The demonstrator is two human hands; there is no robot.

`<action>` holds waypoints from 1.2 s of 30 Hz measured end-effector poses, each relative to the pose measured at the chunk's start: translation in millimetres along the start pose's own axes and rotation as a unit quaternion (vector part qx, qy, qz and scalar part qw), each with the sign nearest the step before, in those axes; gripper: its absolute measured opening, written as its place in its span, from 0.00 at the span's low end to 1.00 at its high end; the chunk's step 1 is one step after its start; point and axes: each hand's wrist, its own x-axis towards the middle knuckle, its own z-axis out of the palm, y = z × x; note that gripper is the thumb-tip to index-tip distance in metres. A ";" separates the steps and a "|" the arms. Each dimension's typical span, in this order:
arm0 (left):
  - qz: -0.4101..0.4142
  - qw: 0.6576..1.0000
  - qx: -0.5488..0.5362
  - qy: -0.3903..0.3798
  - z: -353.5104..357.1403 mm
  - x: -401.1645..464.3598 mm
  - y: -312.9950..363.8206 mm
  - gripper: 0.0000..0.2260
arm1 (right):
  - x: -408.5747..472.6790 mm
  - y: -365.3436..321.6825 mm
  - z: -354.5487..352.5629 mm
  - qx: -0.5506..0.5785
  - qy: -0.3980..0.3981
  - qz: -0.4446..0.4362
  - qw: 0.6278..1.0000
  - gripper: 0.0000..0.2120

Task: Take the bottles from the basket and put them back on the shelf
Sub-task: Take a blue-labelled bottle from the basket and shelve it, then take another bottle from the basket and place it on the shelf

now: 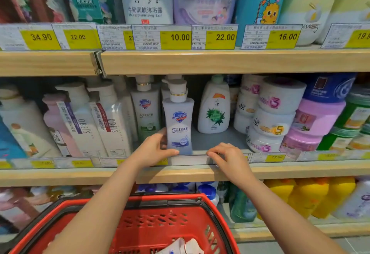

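Observation:
A white-blue Safeguard pump bottle point(178, 121) stands upright at the front of the middle shelf point(280, 170). My left hand point(155, 147) grips its lower part, thumb across the front. My right hand point(226, 156) rests with curled fingers on the shelf's price rail just right of the bottle and holds nothing. Below, the red basket point(212, 211) holds a white pump bottle point(180, 246) lying at its bottom edge, partly cut off by the frame.
A second Safeguard bottle point(146, 109) stands behind left, OBEIS bottles point(96, 123) farther left, a white-green bottle point(215, 109) to the right, then stacked jars point(274, 113). The upper shelf point(200, 61) with price tags hangs close above. Yellow bottles point(300, 195) fill the lower shelf.

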 end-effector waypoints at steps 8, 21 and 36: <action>-0.005 1.000 -0.003 -0.010 0.3 0.8 1.7 0.27 | 0.7 -0.3 0.4 0.011 0.001 0.005 1.000 0.08; 0.118 0.958 0.131 0.225 -6.2 -93.6 -4.3 0.21 | -39.1 -53.7 -6.9 -0.045 -0.034 -0.108 0.993 0.13; -0.076 0.979 0.166 -0.094 120.2 -188.0 -178.7 0.32 | -142.0 -33.9 128.2 -0.076 -0.259 0.122 0.955 0.18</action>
